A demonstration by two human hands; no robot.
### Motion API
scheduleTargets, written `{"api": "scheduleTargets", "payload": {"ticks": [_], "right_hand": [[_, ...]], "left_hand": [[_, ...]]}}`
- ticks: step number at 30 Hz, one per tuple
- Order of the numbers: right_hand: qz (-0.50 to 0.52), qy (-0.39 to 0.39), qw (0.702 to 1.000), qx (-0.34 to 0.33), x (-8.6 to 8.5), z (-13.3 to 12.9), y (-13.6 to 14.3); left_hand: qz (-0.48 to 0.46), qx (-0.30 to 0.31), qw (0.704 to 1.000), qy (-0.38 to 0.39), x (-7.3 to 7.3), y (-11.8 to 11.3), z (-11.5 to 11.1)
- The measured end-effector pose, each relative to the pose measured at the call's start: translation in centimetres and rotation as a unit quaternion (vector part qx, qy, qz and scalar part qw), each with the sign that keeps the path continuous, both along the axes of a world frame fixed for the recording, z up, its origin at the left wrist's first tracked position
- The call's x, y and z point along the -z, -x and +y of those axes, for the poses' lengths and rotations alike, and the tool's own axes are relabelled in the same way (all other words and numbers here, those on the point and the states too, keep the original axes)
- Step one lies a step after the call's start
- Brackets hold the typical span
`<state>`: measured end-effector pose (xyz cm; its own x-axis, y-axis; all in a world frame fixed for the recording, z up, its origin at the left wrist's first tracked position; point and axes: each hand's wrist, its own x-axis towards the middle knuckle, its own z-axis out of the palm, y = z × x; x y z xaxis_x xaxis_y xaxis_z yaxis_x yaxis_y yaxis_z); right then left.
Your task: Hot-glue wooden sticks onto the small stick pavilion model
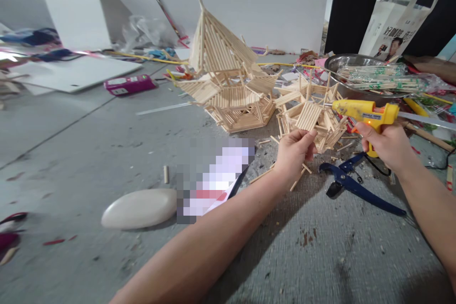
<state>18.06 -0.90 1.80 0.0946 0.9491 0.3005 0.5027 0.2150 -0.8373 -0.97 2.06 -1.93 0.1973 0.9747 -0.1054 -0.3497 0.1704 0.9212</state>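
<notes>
I hold a yellow glue gun point(359, 110) in my right hand point(386, 147), fingers wrapped around its grip. It has gray smudges and an orange trigger. My left hand point(294, 149) pinches the near edge of a small stick panel point(308, 116), thumb and fingers together on it. The panel is pale, with thin round sticks side by side. It is at the unfinished stick frame point(329, 140); I can't tell if they touch. I count one gun, one held panel, one frame, one tall stick tower point(235, 97) and one blue cutter point(359, 189). The gun lies left to right, nose pointing left. The panel's sticks slant up and right.
</notes>
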Motion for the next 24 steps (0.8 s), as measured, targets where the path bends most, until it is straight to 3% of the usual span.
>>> {"api": "scheduleTargets", "payload": {"ticks": [4,6,7,9,11,13,17,24], "right_hand": [[0.033,0.013,0.999,0.014,-0.5,-0.6,-0.4],[0.054,0.02,0.998,0.008,-0.8,-0.8,-0.6],[0.064,0.022,0.998,0.006,-1.0,-1.0,-0.7],[0.079,0.017,0.997,-0.001,-1.4,-1.2,-0.9],[0.084,0.005,0.996,-0.015,-1.9,-1.4,-1.1],[0.091,-0.01,0.995,-0.024,-2.2,-1.6,-1.4],[0.102,-0.008,0.995,-0.01,-2.6,-2.0,-2.1],[0.094,-0.012,0.995,-0.027,-2.2,-2.0,-2.6]], "left_hand": [[0.133,0.106,0.985,-0.026,-0.7,0.7,-0.3],[0.275,0.2,0.936,-0.086,-1.7,1.5,-0.7],[0.364,0.246,0.887,-0.142,-2.4,1.9,-0.9],[0.552,0.299,0.731,-0.268,-3.7,2.8,-1.5],[0.677,0.309,0.59,-0.314,-4.8,3.6,-2.1],[0.726,0.331,0.512,-0.319,-5.4,4.0,-2.6],[0.754,0.372,0.461,-0.284,-5.2,3.8,-3.1],[0.752,0.394,0.447,-0.282,-4.6,3.2,-3.1]]}}
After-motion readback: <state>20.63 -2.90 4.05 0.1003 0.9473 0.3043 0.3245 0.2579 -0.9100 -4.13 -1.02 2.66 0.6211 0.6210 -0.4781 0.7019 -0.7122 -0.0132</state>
